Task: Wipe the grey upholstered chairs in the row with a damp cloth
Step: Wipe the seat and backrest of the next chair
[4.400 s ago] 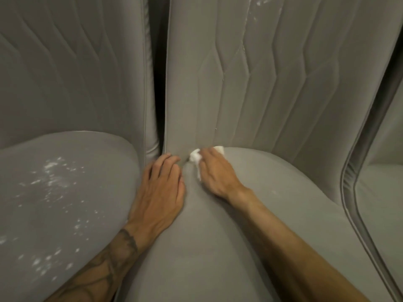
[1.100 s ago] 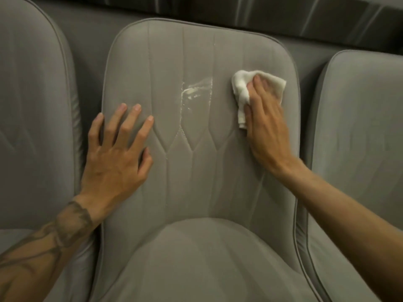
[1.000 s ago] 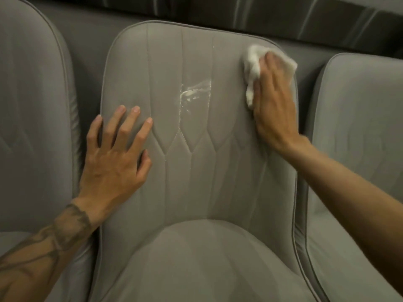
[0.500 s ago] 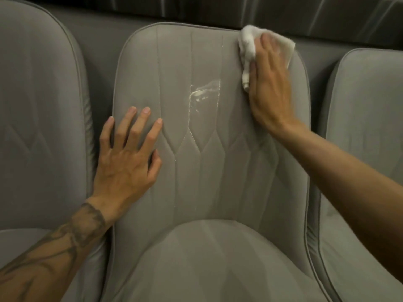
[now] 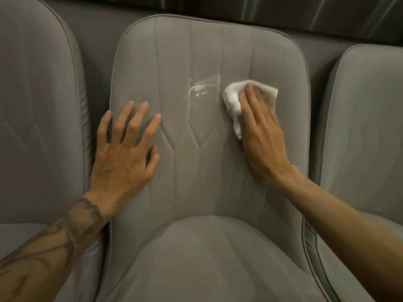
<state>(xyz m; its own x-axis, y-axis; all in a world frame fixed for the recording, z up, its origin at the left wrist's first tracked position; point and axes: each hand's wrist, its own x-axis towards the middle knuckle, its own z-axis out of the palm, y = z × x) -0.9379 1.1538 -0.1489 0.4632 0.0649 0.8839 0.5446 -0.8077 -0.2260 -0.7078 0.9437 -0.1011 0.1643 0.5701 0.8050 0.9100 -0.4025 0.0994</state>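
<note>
Head view: the right hand (image 5: 261,136) presses the cloth (image 5: 232,94) with straight fingers on the middle backrest (image 5: 196,192), just right of a white smear (image 5: 202,88); the left hand (image 5: 124,158) lies spread and empty on it; a light stroke may only spread the smear into the seams; the unpinched cloth may bunch.
</note>
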